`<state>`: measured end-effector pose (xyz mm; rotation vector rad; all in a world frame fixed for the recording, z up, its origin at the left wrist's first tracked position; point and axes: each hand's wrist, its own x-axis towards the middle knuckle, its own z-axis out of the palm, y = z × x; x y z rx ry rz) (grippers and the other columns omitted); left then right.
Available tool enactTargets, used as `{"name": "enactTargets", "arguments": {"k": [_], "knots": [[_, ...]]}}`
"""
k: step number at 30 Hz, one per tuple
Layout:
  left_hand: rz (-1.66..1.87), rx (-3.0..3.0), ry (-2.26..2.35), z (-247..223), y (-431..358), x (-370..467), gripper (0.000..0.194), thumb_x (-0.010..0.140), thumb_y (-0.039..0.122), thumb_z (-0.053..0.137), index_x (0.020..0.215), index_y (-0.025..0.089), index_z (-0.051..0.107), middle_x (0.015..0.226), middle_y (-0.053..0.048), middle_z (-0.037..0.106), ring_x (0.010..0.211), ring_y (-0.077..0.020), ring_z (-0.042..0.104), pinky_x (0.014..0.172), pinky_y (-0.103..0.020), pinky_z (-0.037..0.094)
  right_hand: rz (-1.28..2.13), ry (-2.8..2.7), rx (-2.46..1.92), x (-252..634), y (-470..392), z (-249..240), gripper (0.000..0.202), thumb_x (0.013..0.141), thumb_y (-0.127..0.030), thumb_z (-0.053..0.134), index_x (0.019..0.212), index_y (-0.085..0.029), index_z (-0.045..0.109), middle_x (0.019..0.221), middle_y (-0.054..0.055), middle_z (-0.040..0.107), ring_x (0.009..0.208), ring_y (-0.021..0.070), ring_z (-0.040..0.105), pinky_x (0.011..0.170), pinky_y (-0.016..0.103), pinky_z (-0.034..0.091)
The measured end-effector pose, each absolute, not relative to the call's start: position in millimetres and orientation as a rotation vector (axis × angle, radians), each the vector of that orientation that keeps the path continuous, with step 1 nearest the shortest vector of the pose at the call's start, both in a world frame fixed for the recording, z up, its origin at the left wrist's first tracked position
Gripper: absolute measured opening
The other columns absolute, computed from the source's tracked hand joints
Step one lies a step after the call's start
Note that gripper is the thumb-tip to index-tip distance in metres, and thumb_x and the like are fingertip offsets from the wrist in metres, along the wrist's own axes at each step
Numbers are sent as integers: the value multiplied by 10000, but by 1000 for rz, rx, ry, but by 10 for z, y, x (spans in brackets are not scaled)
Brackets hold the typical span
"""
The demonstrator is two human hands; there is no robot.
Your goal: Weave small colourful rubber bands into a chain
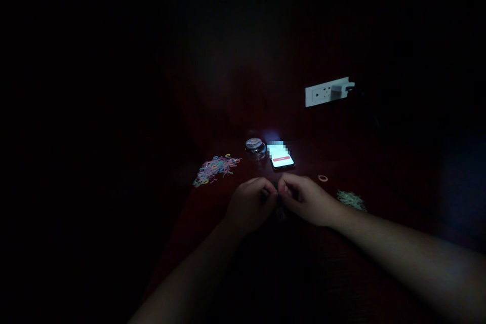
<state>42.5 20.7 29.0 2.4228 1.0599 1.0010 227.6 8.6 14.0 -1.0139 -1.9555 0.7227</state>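
My left hand (253, 202) and my right hand (307, 199) meet over the dark red table, fingertips pinched close together. Whatever lies between the fingertips is too small and dim to name. Below the fingers, a faint small shape (281, 214) shows on the table, too dark to identify. Left of my hands spreads a loose heap of small multicoloured bands (215, 168). Beside my right wrist lies a pile of pale green bands or strips (350, 199), partly behind the forearm. A single pinkish ring (322, 178) rests a little beyond that hand.
Just past my hands, a lit phone (281, 158) lies face up. A small round clear container (255, 148) with a lid stands to its left. On the wall behind, a white socket panel (321, 93) holds a plug with a dark cable. The surroundings are very dark.
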Motion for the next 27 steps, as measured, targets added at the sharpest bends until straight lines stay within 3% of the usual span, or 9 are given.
{"name": "enactTargets", "arguments": {"k": [27], "knots": [[1024,2408,1065,300,219,420,75,857,230,573,819,192,624,791,0,638,698,-114,570,629,-231,429,695,-1977,-1040,2279,79,151,84,873,-223,501,793,-196,504,657,-33,512,573,104,448,514,223,340]]}}
